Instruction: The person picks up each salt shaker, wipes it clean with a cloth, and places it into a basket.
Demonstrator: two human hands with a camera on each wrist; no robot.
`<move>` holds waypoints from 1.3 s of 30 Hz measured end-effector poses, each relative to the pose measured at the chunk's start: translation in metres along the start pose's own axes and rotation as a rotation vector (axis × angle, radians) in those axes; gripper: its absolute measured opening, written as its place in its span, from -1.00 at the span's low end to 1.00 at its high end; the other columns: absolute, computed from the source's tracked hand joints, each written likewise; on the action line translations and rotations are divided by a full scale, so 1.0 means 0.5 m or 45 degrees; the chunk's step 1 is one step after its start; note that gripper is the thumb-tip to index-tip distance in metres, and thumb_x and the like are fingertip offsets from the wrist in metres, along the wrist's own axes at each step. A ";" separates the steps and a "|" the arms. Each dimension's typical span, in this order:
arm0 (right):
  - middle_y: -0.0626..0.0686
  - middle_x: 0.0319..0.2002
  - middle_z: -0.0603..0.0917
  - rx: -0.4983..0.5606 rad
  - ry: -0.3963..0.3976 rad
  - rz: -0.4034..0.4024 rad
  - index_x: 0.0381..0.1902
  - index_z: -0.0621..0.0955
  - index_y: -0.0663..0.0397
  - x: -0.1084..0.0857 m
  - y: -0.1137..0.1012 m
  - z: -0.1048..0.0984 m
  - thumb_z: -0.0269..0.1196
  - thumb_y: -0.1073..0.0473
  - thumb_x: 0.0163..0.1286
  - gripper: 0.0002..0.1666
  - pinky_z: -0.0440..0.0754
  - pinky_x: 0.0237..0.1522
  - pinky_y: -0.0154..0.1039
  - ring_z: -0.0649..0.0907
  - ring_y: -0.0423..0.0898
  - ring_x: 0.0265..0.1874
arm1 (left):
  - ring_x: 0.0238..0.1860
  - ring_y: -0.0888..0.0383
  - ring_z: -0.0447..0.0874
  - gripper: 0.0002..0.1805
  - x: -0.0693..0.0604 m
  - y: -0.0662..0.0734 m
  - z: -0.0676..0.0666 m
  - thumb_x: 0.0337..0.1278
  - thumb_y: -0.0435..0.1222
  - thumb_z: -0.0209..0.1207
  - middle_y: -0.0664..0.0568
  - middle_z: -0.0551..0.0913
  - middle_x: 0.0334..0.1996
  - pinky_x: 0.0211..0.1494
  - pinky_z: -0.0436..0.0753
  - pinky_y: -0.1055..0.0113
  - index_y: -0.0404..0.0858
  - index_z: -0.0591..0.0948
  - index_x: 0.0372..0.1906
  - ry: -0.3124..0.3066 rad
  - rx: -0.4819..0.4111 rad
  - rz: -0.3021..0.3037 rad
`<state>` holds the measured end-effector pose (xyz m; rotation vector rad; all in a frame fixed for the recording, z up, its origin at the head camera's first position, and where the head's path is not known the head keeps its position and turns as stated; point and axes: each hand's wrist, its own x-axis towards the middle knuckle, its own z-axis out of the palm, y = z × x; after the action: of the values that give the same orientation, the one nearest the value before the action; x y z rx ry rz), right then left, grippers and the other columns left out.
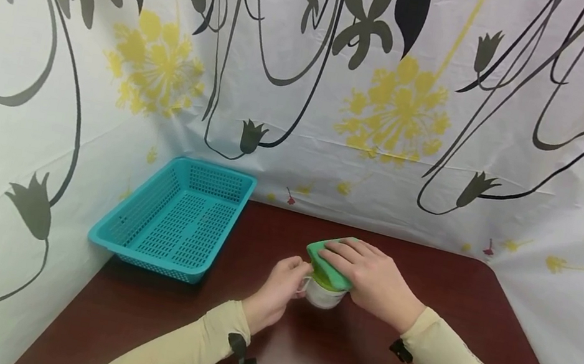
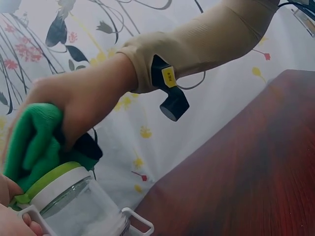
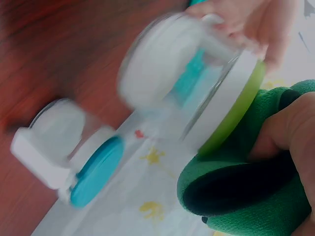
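Low centre in the head view, the left hand (image 1: 276,290) grips the jar (image 1: 324,298) by its handle (image 2: 35,215), seemingly to steady it, while the right hand (image 1: 376,279) clutches a cloth (image 1: 333,276) against its lid (image 2: 51,179); a blue-lidded jar (image 3: 59,130) sits left in the right-wrist view; farther off, head view's centre left, a basket (image 1: 178,225), perhaps set aside for room

Booth: floral curtains (image 1: 302,114), dark-red table (image 1: 467,296)
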<state>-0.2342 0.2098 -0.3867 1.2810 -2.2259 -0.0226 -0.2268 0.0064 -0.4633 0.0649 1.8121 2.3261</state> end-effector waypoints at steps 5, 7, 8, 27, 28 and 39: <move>0.01 0.21 0.61 0.015 0.001 -0.051 0.25 0.61 -0.01 0.019 -0.020 0.002 0.39 0.48 -0.13 -0.14 0.52 0.20 0.09 0.58 0.09 0.18 | -0.50 0.15 0.30 -0.90 -0.001 -0.001 0.000 0.28 -0.29 -0.01 0.11 0.30 -0.60 -0.22 0.57 0.21 -0.14 0.50 -0.33 -0.027 -0.005 -0.007; 0.02 0.20 0.62 0.006 0.001 -0.058 0.24 0.62 -0.01 0.020 -0.023 0.005 0.41 0.47 -0.14 -0.15 0.51 0.20 0.10 0.59 0.09 0.18 | -0.49 0.15 0.31 -0.89 -0.003 0.000 0.000 0.30 -0.28 -0.02 0.12 0.31 -0.59 -0.21 0.57 0.20 -0.15 0.52 -0.28 -0.028 -0.007 -0.006; 0.02 0.20 0.62 0.001 -0.001 -0.059 0.24 0.62 0.00 0.021 -0.024 0.006 0.42 0.47 -0.14 -0.15 0.51 0.20 0.11 0.59 0.09 0.18 | -0.49 0.15 0.31 -0.88 -0.003 0.001 0.000 0.31 -0.28 -0.03 0.11 0.31 -0.59 -0.21 0.57 0.19 -0.16 0.53 -0.27 -0.028 -0.008 -0.004; 0.03 0.21 0.61 -0.091 -0.059 -0.047 0.25 0.61 -0.04 -0.019 0.011 0.021 0.38 0.45 -0.13 -0.14 0.49 0.23 0.10 0.58 0.11 0.17 | -0.53 0.19 0.31 -0.77 -0.008 -0.001 0.001 0.14 -0.29 0.14 0.06 0.27 -0.61 -0.35 0.53 0.28 -0.15 0.35 -0.53 0.002 -0.041 -0.029; 0.03 0.22 0.60 -0.097 -0.073 -0.017 0.26 0.61 -0.04 -0.026 0.017 0.023 0.41 0.43 -0.15 -0.12 0.49 0.22 0.09 0.57 0.11 0.18 | -0.53 0.19 0.30 -0.76 -0.007 -0.003 0.000 0.15 -0.28 0.14 0.06 0.27 -0.61 -0.36 0.52 0.29 -0.14 0.35 -0.53 0.003 -0.042 -0.028; 0.05 0.24 0.58 -0.103 -0.137 0.092 0.35 0.53 -0.02 -0.055 0.048 0.025 0.67 0.18 -0.38 0.16 0.52 0.17 0.11 0.55 0.13 0.20 | -0.52 0.16 0.29 -0.77 -0.005 -0.003 -0.011 0.19 -0.26 0.13 0.06 0.25 -0.61 -0.37 0.49 0.28 -0.15 0.37 -0.52 0.005 -0.034 -0.036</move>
<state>-0.2488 0.2416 -0.4032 1.1803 -2.3361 -0.1564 -0.2251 0.0012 -0.4661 0.0312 1.7719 2.3321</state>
